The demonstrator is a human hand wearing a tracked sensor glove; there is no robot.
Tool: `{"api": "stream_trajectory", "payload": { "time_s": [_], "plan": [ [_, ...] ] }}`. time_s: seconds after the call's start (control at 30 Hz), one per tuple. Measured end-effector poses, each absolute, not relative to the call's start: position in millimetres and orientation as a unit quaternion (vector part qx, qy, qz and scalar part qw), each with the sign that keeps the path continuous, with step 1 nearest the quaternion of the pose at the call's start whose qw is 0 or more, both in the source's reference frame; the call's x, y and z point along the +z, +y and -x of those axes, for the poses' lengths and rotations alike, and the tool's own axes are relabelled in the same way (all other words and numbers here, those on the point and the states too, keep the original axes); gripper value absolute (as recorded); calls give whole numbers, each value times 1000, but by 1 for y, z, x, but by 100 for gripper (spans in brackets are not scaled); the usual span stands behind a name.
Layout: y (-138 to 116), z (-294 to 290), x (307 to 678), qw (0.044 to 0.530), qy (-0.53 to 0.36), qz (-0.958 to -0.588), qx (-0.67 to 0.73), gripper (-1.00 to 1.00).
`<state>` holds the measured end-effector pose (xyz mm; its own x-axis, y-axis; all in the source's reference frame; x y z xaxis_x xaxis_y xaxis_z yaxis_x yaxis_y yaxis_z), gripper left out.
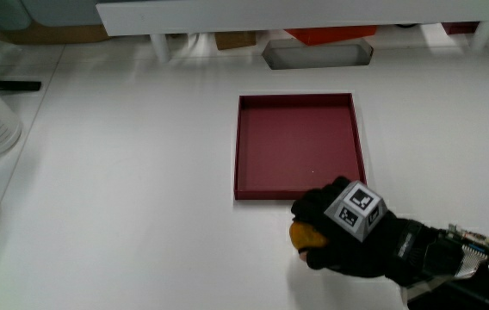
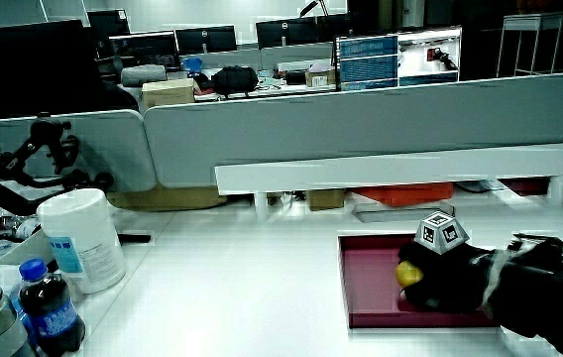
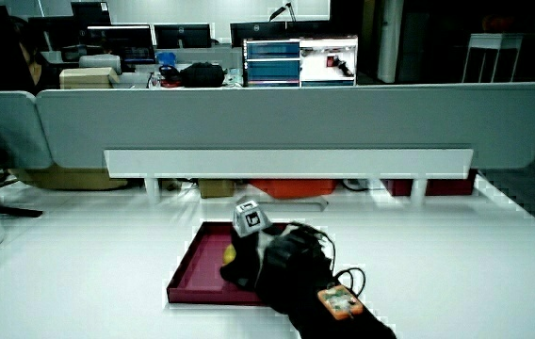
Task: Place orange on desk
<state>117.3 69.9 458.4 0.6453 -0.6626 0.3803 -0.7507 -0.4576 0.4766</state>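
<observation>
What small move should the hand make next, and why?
Probably lower and open its grip: the hand holds the orange over the bare white desk, just outside the red tray, on the side nearer the person.

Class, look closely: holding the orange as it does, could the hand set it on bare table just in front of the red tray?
Probably yes. The hand grips the orange over bare table, just nearer the person than the red tray; nothing lies beneath.
</observation>
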Motion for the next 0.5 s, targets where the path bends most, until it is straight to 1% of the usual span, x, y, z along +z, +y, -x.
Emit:
{"api": "stream_trajectory", "payload": {
  "time_s": [0.03,0.2,0.4,0.43,0.5],
  "plan": [
    [76,-116,463,322,-420,-846,71,0],
    [87,-113,473,342,-425,-836,65,0],
    [86,-111,475,352,-421,-833,73,0],
    [86,-111,477,360,-417,-831,76,0],
    [86,-111,478,358,-418,-832,74,0]
  ]
}}
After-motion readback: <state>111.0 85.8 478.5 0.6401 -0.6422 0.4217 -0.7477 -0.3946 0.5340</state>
